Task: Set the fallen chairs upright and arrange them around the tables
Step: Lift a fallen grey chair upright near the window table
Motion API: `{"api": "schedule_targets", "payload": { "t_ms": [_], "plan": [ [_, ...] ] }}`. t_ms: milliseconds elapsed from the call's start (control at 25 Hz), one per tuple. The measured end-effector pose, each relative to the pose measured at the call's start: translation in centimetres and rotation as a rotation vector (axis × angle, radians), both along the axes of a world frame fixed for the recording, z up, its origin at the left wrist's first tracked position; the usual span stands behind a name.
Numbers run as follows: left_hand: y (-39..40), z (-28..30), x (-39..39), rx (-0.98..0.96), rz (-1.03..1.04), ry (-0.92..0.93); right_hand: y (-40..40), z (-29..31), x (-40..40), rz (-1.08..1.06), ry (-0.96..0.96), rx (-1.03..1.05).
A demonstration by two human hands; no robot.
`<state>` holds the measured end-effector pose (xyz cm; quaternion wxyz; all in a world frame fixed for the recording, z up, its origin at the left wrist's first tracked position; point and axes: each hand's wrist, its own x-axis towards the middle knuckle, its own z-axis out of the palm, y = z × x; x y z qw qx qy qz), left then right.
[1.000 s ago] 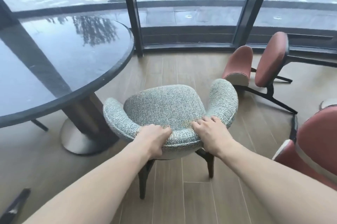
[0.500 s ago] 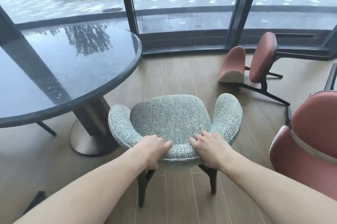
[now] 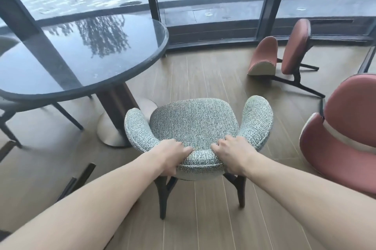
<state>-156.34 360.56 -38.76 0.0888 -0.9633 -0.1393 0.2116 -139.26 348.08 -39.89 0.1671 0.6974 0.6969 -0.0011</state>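
**Grey-green chair gripped by both hands beside the round table**

Grey-green chair (image 3: 195, 127) is standing upright on its dark legs at the centre of the frame, its seat facing away from the camera and its curved backrest wrapping toward the viewer. The left hand (image 3: 173, 156) is clutching the top of the backrest just left of centre, fingers curling over the padded rim and thumb lying on the inner side. The right hand (image 3: 234, 152) is grasping the same rim just right of centre, its knuckles bent over the fabric. Both bare forearms are reaching in from the lower corners of the frame.

The chair's left arm is sitting just beside the pale metal foot of the round table (image 3: 142, 62), whose dark glossy top is filling the upper left of the frame and reflecting trees. Dark legs of another chair are showing under the table at the left edge.

In the upper right, a red chair (image 3: 284, 54) is lying tipped on its side on the wooden floor (image 3: 203, 74), its dark legs pointing right. A second red chair (image 3: 345, 131) is lying at the right edge, also not upright, well apart from the table. Tall glass panes with dark frames are running across the top, with wet paving and a hedge outside.
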Motion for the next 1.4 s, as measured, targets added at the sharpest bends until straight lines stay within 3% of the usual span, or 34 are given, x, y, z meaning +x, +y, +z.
{"api": "schedule_targets", "payload": {
  "t_ms": [400, 920, 1200, 1320, 1400],
  "plan": [
    [-7.4, 0.2, -8.5, -0.005, 0.042, 0.045, -6.8, 1.0, -8.3, 0.08, -0.034, -0.117],
    [-8.6, 1.2, -10.6, -0.047, -0.018, 0.058, -8.5, 2.1, -12.0, -0.103, -0.011, -0.178],
    [-8.4, 1.1, -12.6, -0.111, 0.011, 0.114, -8.5, 3.4, -14.6, -0.208, 0.043, -0.312],
    [-6.6, 3.3, -12.1, -0.427, 0.186, 0.102, -7.5, 6.0, -14.9, -0.389, 0.208, -0.427],
    [-5.4, 5.7, -11.9, -0.658, 0.314, -0.113, -6.8, 8.2, -15.1, -0.511, 0.412, -0.379]
  ]
}}
